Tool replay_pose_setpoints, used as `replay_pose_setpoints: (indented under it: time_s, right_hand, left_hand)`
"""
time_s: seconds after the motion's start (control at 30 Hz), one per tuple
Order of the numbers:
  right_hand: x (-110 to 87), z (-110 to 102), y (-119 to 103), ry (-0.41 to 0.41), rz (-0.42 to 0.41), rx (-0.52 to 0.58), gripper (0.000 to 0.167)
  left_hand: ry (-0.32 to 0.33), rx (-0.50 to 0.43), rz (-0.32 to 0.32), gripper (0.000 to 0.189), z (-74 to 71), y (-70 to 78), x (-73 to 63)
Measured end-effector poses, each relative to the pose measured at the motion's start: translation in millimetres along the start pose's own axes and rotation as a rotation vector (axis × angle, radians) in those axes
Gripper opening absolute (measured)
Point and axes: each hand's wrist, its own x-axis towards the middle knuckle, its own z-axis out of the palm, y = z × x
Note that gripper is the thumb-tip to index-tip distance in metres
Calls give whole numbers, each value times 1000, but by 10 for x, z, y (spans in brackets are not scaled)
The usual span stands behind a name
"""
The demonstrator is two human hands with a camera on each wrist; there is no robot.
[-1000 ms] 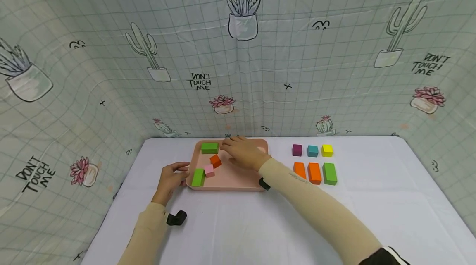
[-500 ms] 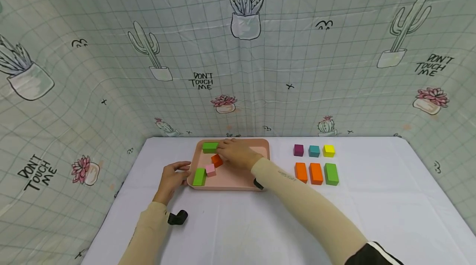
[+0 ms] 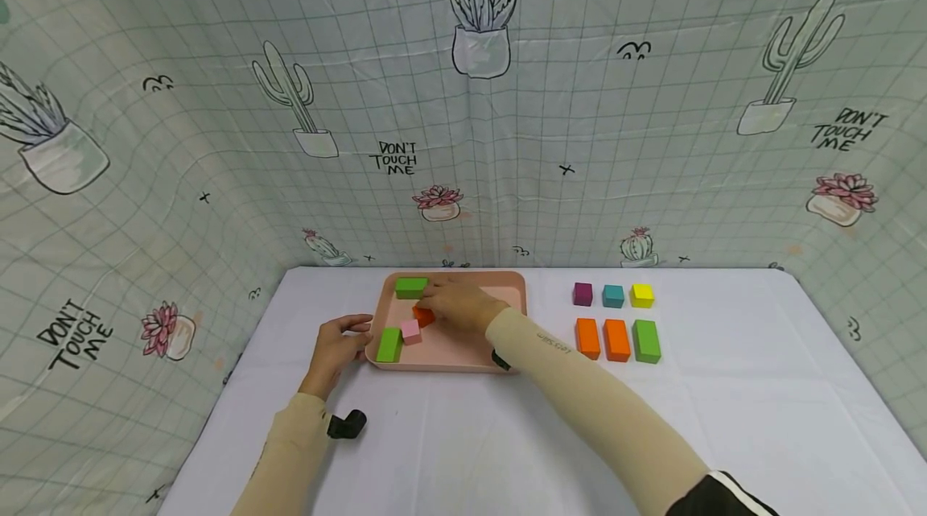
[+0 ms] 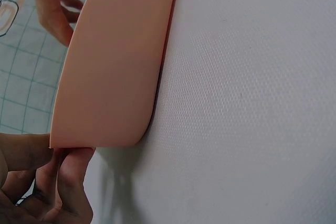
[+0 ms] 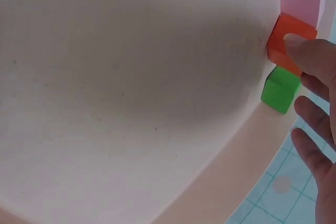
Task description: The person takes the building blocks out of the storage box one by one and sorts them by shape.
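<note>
My left hand (image 3: 335,351) is at the left end of a pink tray (image 3: 463,357). In the left wrist view its curled fingers and thumb pinch the tray's end wall. My right hand (image 3: 463,305) reaches into the tray over an orange cube (image 5: 283,38). The right wrist view has the thumb on the cube's face and the index finger at its edge, the other fingers apart. Next to the orange cube sits a pink cube (image 3: 411,332). One green block (image 3: 389,345) lies at the tray's near left corner, another green block (image 3: 411,287) at the far left.
Right of the tray stand a purple cube (image 3: 582,294), a teal cube (image 3: 613,296) and a yellow cube (image 3: 641,295). In front of them lie two orange blocks, one an orange block (image 3: 617,340), and a green block (image 3: 647,341). A printed cloth (image 3: 492,130) hangs behind the table.
My right hand has moved left and toward me inside the tray, from beside the far green block onto the orange cube. My left hand has stayed at the tray's left end.
</note>
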Motion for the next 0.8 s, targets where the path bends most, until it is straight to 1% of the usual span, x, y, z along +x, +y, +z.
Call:
replay_pose_setpoints:
  time_s: [0.3, 0.5, 0.63, 0.7, 0.8]
  right_hand:
    - [18, 12, -14, 22, -31, -20, 33]
    - [20, 23, -10, 28, -38, 4, 24]
    - [7, 32, -10, 28, -49, 14, 17]
    - [-9, 29, -10, 21, -41, 16, 19]
    - [-41, 7, -6, 13, -39, -22, 21]
  left_hand:
    - [9, 6, 5, 34, 2, 2, -5]
    - [12, 3, 5, 34, 3, 5, -7]
    - [2, -22, 5, 34, 2, -5, -10]
    - [-4, -31, 4, 34, -2, -8, -11]
    - [-3, -28, -2, 35, -12, -3, -18]
